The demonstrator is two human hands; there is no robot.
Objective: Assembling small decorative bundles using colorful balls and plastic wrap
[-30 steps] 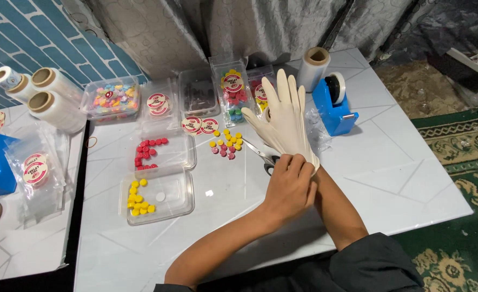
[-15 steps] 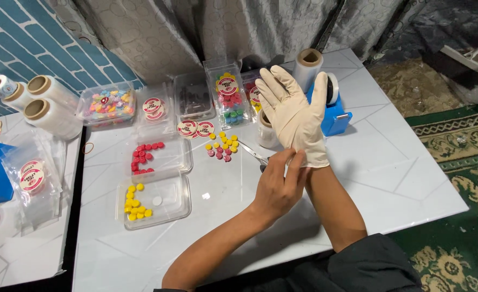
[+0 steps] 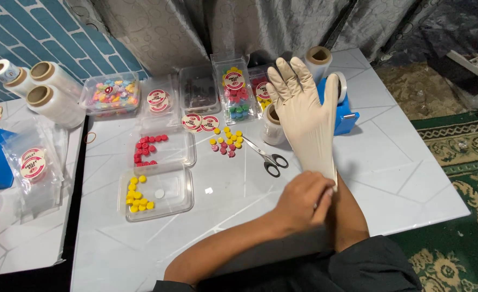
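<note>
White marble-patterned desk (image 3: 390,162) is carrying everything. Left hand (image 3: 301,201) is pinching its grip closed on the cuff of a cream latex glove (image 3: 304,116), which is covering the upraised, spread right hand (image 3: 306,127). Beyond the grip, scissors (image 3: 269,158) are lying; farther left, round red-and-white labels (image 3: 200,122) are sitting beside clear trays (image 3: 160,173) of red and yellow candies.
</note>
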